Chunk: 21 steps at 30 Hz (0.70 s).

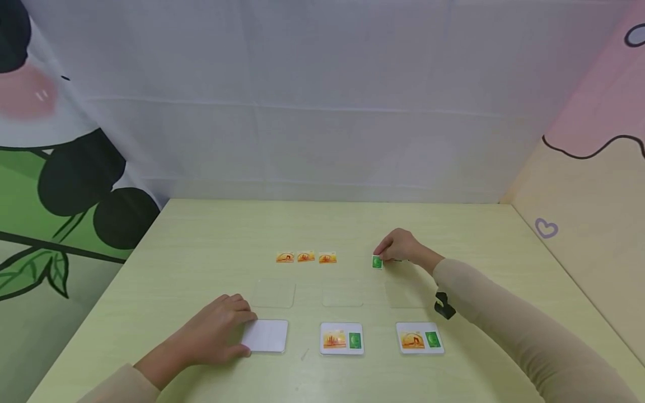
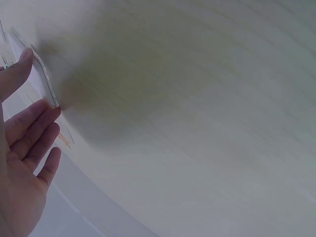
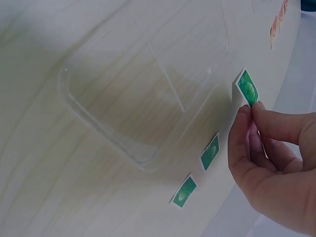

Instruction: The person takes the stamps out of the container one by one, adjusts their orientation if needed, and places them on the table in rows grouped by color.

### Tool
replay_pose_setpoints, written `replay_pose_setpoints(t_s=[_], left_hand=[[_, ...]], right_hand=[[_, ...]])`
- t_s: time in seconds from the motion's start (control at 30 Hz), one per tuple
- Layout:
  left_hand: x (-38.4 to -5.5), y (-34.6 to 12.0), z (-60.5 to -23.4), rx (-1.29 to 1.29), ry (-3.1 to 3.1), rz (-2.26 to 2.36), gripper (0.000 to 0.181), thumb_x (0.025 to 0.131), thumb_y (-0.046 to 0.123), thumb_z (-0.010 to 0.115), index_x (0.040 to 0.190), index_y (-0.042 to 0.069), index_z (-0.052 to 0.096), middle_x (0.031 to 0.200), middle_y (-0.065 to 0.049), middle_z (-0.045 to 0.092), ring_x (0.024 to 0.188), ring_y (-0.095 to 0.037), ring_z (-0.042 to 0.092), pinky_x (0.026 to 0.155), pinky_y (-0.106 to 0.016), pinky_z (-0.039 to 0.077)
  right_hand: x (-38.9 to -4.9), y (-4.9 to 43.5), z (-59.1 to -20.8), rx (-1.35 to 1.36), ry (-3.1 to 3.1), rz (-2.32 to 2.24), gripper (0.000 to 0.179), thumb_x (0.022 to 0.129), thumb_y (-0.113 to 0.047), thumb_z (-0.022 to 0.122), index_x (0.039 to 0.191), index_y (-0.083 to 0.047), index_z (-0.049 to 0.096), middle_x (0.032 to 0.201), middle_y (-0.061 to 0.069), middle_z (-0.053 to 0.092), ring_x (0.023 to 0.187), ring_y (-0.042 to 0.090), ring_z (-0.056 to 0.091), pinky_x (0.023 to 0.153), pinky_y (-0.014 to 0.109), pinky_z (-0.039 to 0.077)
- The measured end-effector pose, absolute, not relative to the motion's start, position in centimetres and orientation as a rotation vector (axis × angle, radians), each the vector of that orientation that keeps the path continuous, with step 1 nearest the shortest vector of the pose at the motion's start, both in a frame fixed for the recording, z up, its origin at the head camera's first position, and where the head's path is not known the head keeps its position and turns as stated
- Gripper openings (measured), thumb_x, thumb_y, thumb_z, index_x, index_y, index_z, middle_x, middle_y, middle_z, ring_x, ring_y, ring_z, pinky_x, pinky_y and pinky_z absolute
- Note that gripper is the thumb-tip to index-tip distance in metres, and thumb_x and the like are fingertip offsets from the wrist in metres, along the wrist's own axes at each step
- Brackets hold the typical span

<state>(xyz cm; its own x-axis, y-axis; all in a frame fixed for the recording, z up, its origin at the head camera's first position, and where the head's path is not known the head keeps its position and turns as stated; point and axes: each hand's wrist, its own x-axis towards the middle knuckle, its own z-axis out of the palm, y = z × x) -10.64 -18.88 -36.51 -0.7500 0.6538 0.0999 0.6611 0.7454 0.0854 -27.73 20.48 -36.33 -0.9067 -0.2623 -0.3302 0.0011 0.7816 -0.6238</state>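
Observation:
Between its thumb and fingertips, my right hand (image 1: 400, 244) pinches a small green stamp (image 3: 248, 88) with a white border, held by its edge above the table. Two more green stamps, one nearer (image 3: 210, 152) and one farther along (image 3: 184, 191), lie below that hand in the right wrist view. My left hand (image 1: 216, 330) holds a plain white card (image 1: 269, 336) with rounded corners at its left side. In the left wrist view, the thumb (image 2: 25, 61) is at one corner and the fingertips at another.
Two white cards, one middle (image 1: 341, 347) and one right (image 1: 420, 350), each bear an orange and a green stamp. Several orange stamps (image 1: 305, 256) lie in a row farther back. Clear rounded plates, one seen close (image 3: 103, 131), lie between rows on the pale table (image 1: 216, 224).

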Motion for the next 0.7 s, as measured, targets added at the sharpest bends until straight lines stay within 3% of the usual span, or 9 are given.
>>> replay_pose_setpoints(t_s=[0.7], left_hand=[[-10.61,-18.85,-36.45,-1.089,-2.862,-0.181,0.044,0.066,0.04,0.082,0.098,0.012,0.071,0.092,0.008,0.064,0.088,-0.009,0.054,0.08,-0.031,0.045]], right_hand=[[-28.17,20.8,-36.44,-0.276,2.715,-0.772,0.01,0.083,-0.001,0.068,0.091,0.0,0.075,0.088,0.013,0.074,0.071,0.013,0.058,0.061,0.02,0.047]])
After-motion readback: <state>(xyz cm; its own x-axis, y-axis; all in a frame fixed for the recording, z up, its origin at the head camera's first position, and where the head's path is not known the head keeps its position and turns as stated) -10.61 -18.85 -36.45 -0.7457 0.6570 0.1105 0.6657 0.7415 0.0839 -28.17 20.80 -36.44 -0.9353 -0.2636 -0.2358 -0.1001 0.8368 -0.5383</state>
